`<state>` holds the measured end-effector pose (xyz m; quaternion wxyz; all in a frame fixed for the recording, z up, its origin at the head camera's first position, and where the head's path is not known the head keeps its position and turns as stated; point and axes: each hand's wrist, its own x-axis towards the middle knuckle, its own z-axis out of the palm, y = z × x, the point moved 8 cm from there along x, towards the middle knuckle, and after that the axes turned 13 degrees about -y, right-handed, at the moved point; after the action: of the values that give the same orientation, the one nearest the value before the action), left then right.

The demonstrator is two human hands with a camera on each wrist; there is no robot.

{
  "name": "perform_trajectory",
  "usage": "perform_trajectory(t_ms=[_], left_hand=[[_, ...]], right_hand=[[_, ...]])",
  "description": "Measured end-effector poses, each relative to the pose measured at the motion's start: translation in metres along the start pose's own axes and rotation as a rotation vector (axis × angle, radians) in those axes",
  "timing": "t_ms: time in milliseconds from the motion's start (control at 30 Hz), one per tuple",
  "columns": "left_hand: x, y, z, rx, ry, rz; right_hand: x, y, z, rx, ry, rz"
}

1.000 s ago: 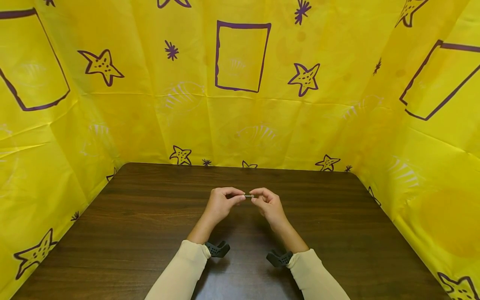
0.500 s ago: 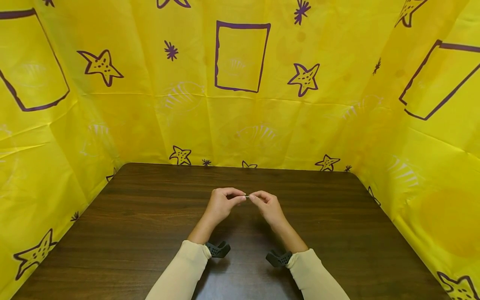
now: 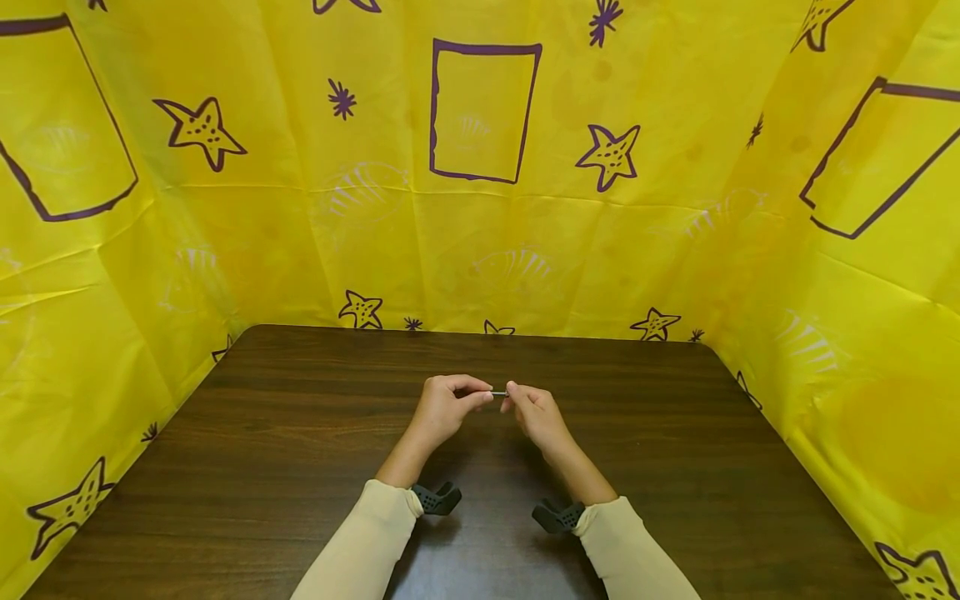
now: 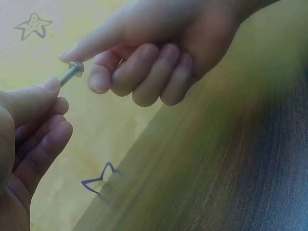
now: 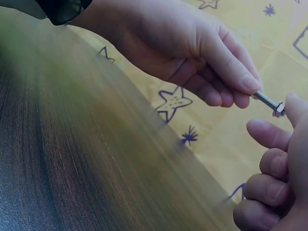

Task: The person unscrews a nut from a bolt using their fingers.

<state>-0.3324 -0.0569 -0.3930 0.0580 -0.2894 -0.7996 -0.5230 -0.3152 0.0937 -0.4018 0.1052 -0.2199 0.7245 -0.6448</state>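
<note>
My left hand (image 3: 442,408) pinches the plain end of a small silver bolt (image 5: 265,99) between thumb and fingertips. The bolt is held level above the table. A hex nut (image 5: 278,109) sits at its other end, toward my right hand (image 3: 538,417). In the right wrist view, the right thumb (image 5: 294,106) lies straight with its tip against the nut, while the right index finger is lower and apart from it. The other right fingers are curled and hold nothing, as the left wrist view shows. The left fingertips hide part of the bolt (image 4: 69,76).
A dark wood-grain table (image 3: 300,467) spreads beneath both hands. Yellow cloth (image 3: 480,225) with purple starfish drawings hangs behind it and along both sides. Each wrist wears a black strap mount (image 3: 437,498).
The right fingertips first stood apart around the nut, then closed over it. Now the thumb is raised at the nut with the index finger lowered, and the shaft shows again. My left hand barely moved.
</note>
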Motion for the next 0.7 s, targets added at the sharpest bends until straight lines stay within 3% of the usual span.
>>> perform_trajectory(t_ms=[267,700], left_hand=[[-0.0006,0.0008,0.0002,0.005,-0.003,-0.030],[-0.0008,0.0010,0.0006,-0.001,-0.002,-0.024]], right_hand=[[0.0000,-0.0009,0.0007,0.028,-0.004,-0.009],[-0.0003,-0.0017,0.0004,0.044,0.004,-0.009]])
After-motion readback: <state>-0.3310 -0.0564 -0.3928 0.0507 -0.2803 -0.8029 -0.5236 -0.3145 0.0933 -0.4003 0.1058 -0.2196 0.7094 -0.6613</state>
